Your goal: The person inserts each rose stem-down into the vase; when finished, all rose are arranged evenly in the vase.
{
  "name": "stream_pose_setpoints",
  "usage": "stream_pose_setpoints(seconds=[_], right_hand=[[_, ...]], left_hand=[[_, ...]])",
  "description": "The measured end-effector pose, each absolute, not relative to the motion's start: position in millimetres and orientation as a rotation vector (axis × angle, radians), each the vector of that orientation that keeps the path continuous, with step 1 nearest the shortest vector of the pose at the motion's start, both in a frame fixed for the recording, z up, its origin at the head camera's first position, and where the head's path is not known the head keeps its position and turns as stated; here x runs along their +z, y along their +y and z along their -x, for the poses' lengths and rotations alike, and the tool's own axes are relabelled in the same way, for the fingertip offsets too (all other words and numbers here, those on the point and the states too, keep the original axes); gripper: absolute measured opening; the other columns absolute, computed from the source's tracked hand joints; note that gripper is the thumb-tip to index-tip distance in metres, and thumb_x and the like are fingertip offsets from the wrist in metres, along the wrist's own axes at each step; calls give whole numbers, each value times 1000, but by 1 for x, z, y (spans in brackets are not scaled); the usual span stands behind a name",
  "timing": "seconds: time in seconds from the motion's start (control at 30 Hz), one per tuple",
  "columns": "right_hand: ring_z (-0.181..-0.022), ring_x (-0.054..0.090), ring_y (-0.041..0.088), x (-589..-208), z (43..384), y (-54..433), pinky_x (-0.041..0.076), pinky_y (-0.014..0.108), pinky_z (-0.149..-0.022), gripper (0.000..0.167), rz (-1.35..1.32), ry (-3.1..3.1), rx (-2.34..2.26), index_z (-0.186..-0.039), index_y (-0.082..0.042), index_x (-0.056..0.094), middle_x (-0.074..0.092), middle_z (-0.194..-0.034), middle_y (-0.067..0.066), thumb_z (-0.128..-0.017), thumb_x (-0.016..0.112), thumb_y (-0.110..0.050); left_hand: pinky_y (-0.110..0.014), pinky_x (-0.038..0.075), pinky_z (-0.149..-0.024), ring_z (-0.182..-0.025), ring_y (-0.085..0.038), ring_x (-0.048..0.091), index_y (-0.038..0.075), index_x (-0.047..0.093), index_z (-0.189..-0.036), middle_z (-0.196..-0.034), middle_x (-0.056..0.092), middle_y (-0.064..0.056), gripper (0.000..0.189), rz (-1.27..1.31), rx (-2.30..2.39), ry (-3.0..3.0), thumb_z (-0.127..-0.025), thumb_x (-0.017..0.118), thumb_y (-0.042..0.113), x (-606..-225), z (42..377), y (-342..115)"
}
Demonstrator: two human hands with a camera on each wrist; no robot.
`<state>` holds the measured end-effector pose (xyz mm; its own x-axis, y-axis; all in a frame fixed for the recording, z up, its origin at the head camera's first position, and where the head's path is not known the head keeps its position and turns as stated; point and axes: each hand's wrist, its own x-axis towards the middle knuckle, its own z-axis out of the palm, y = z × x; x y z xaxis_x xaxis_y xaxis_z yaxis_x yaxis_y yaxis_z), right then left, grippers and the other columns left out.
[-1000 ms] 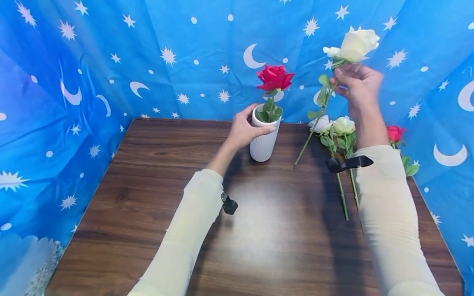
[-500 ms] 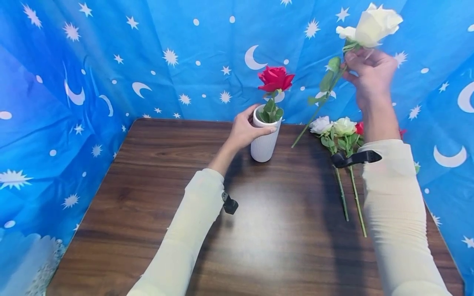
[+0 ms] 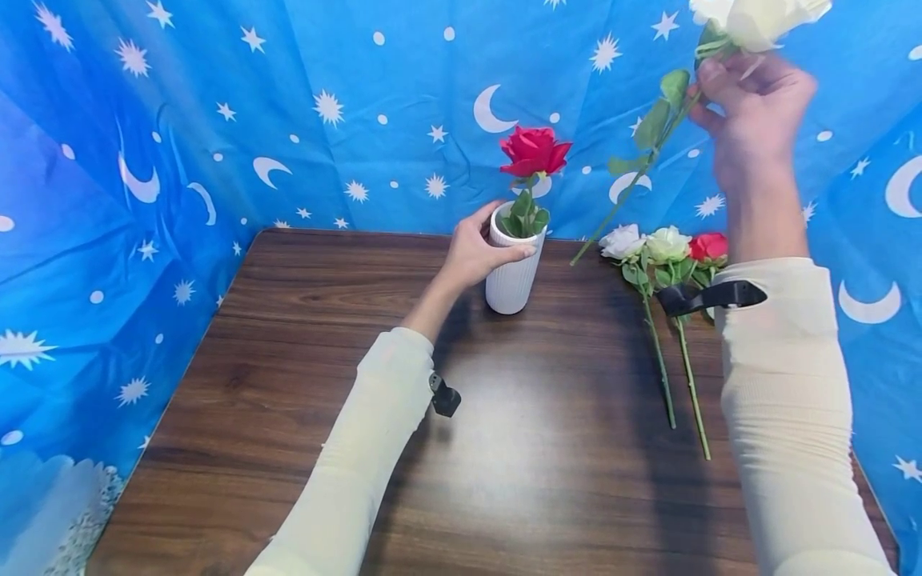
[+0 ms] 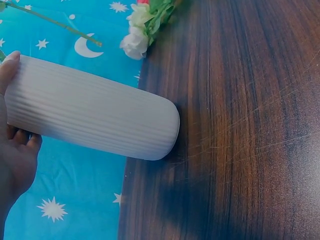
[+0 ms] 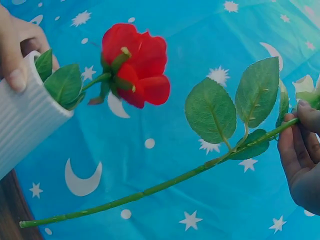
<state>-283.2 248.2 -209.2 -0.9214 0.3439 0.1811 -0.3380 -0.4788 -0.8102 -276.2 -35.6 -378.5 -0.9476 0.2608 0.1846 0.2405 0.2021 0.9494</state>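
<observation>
My left hand grips the upper part of a white ribbed vase, thumb across its front near the rim. The vase stands on the wooden table at the back, and a red rose with green leaves rises from it. High at the right, my right hand pinches a white rose just below its bloom. Its long leafy stem slants down to the left, the cut end in the air to the right of the vase. The head view's top edge crops the white bloom.
Right of the vase lie a white rose, a pale cream rose and a red rose, stems toward me. My right forearm covers part of them. A blue cloth with moons and stars hangs behind the table.
My right hand has moved up and to the right with the white rose, lifting its stem end off toward the cloth. The left hand and vase have stayed put.
</observation>
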Motion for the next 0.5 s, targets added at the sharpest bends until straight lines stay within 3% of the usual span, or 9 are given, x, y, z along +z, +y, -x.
stream_pose_setpoints(seconds=[0.23,0.5], right_hand=[[-66,62,22,-199,275,240,54,26,-53,15,-102,-1374,2309,-88,11,69,70,-80,12,-80,80,8],[-61,55,22,-186,268,227,47,26,-51,15,-116,-1370,2282,-78,9,65,67,-74,12,-80,80,7]], left_hand=[[-33,52,-110,-128,-20,61,11,52,-147,-142,62,-9,80,-507,1914,2417,-78,89,24,-377,276,-38],[-33,52,-110,-129,-20,61,10,52,-147,-142,62,-9,80,-508,1889,2425,-78,89,25,-378,274,-40]])
